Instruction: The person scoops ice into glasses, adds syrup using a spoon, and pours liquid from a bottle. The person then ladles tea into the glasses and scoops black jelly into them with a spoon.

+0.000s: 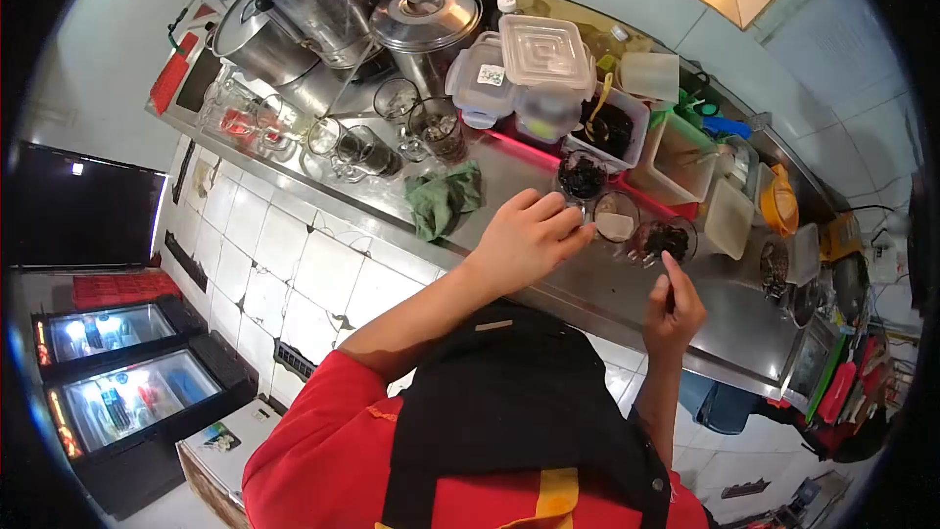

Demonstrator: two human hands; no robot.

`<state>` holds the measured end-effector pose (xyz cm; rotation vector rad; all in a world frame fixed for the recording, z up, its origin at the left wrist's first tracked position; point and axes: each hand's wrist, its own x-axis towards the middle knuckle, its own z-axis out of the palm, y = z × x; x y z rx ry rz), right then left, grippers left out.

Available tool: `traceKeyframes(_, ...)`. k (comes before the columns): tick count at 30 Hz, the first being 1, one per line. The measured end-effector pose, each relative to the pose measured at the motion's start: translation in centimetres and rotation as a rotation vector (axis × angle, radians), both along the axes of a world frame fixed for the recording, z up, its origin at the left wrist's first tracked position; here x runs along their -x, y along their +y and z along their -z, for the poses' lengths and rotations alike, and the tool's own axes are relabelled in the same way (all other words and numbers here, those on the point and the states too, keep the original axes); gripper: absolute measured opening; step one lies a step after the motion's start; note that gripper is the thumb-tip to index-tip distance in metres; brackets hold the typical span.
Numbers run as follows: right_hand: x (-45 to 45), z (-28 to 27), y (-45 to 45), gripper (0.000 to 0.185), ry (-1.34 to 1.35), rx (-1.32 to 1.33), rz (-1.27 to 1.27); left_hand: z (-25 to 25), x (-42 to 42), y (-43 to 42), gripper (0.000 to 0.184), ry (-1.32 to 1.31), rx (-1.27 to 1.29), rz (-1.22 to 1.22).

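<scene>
Three glass mugs stand in a row on the steel counter (pixel 548 279). The left mug (pixel 582 176) and the right mug (pixel 670 238) hold something dark, and the middle mug (pixel 616 218) has something pale in it. My left hand (pixel 534 240) is beside the left and middle mugs, fingers curled together with the thumb against them; what is between the fingertips is hidden. At the near side of the right mug is my right hand (pixel 676 309), its index finger stretched to the rim and thumb apart, with nothing visible in it.
A green cloth (pixel 444 201) lies left of my hands, near several more glass mugs. Behind the row are lidded plastic boxes (pixel 545 51), a dark-filled tub (pixel 609 127) with a yellow spoon, and a clear container (pixel 676 157). Steel pots (pixel 426 20) stand at the back left.
</scene>
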<state>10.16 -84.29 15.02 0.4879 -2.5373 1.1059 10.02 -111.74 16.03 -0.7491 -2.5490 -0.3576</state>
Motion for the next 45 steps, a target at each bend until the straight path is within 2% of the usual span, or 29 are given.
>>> traceKeyframes(6,-0.4,-1.6,-3.2,0.035,0.111,-0.049,-0.139,-2.5,0.4,-1.7,0.026,0.058,-0.104,0.07)
traceKeyframes(7,-0.5,-1.9,-3.3,0.036,0.1,-0.04,-0.165,-2.3,-0.2,-2.8,0.021,-0.021,-0.238,0.071)
traceKeyframes(8,-0.6,-2.0,-3.1,0.037,0.096,-0.033,-0.182,-3.4,-1.4,-4.5,0.018,-0.238,-0.342,0.076)
traceKeyframes(9,-0.4,-1.9,-2.8,0.039,0.105,-0.011,-0.204,-2.0,-3.0,-7.1,0.01,-0.47,-0.569,0.088)
traceKeyframes(10,-0.5,-1.5,-2.5,0.041,0.069,0.049,-0.2,1.3,-5.9,-11.2,0.022,-0.912,-0.904,0.022)
traceKeyframes(11,-0.7,-1.2,-2.1,0.041,0.091,0.03,-0.14,4.2,-9.7,-14.3,0.044,-1.079,-1.393,0.078)
traceKeyframes(12,-0.8,-0.9,-1.7,0.042,0.037,0.02,-0.117,10.8,-15.0,-18.7,0.06,-1.124,-1.712,-0.11)
traceKeyframes(13,-0.8,-0.6,-1.2,0.043,-0.022,0.013,-0.106,15.7,-18.9,-21.6,0.058,-1.162,-2.203,-0.064)
traceKeyframes(14,-0.7,-0.2,-0.7,0.043,-0.013,0.003,-0.081,21.3,-22.7,-23.2,0.053,-1.155,-2.19,-0.403)
traceKeyframes(15,-0.6,0.2,-0.4,0.044,-0.018,0.03,-0.046,21.6,-25.5,-22.3,0.039,-1.55,-1.92,-0.845)
traceKeyframes(17,-0.5,0.4,0.1,0.044,-0.008,0.067,0.01,23.7,-25.5,-23.9,0.038,-1.574,-1.851,-0.816)
traceKeyframes(20,1.3,-0.7,2.1,0.041,0.031,-0.064,0.087,25.9,-23.7,-24.9,0.036,-1.607,-1.716,-0.773)
traceKeyframes(23,4.0,-2.0,4.7,0.026,0.063,-0.165,0.233,27.6,-22.8,-23.9,0.034,-1.654,-1.599,-0.743)
traceKeyframes(26,10.5,2.4,11.1,0.018,0.004,-0.274,0.423,27.7,-22.7,-22.3,0.032,-1.668,-1.502,-0.738)
traceKeyframes(28,15.2,4.9,15.7,0.043,-0.384,-0.454,0.475,27.3,-23.1,-21.2,0.031,-1.668,-1.439,-0.751)
traceKeyframes(29,16.0,5.4,16.0,0.043,-0.383,-0.455,0.47,27.2,-23.5,-20.5,0.031,-1.664,-1.412,-0.761)
traceKeyframes(31,17.8,6.2,16.1,0.078,-0.531,-0.762,0.394,27.2,-23.6,-19.8,0.03,-1.646,-1.348,-0.783)
traceKeyframes(32,18.3,6.9,16.0,0.078,-0.527,-0.754,0.393,27.3,-23.3,-19.5,0.029,-1.636,-1.313,-0.791)
traceKeyframes(34,17.8,8.5,15.0,0.098,-0.527,-0.749,0.389,26.9,-22.7,-18.5,0.029,-1.623,-1.242,-0.815)
traceKeyframes(35,17.4,8.9,14.7,0.098,-0.531,-0.744,0.386,26.7,-22.6,-18.1,0.028,-1.62,-1.205,-0.83)
traceKeyframes(37,17.0,8.1,14.3,0.086,-0.513,-0.759,0.433,26.5,-21.9,-16.9,0.028,-1.614,-1.132,-0.854)
traceKeyframes(38,16.9,8.2,14.6,0.086,-0.518,-0.754,0.429,26.4,-21.6,-16.4,0.028,-1.611,-1.095,-0.867)
traceKeyframes(40,16.4,8.7,15.9,0.072,-0.463,-0.56,0.443,26.0,-21.5,-15.8,0.028,-1.611,-1.013,-0.898)
traceKeyframes(41,16.7,9.8,17.2,0.072,-0.475,-0.554,0.44,25.8,-21.6,-15.5,0.028,-1.612,-0.97,-0.915)
traceKeyframes(43,18.2,12.3,19.8,0.067,-0.167,-0.204,0.381,25.4,-21.9,-15.0,0.028,-1.613,-0.886,-0.946)
traceKeyframes(44,18.7,10.3,18.8,0.067,-0.179,-0.199,0.378,25.3,-22.3,-14.7,0.028,-1.614,-0.846,-0.962)
traceKeyframes(45,19.2,5.9,16.7,0.067,-0.15,-0.366,0.44,25.2,-22.8,-14.5,0.028,-1.615,-0.805,-0.978)
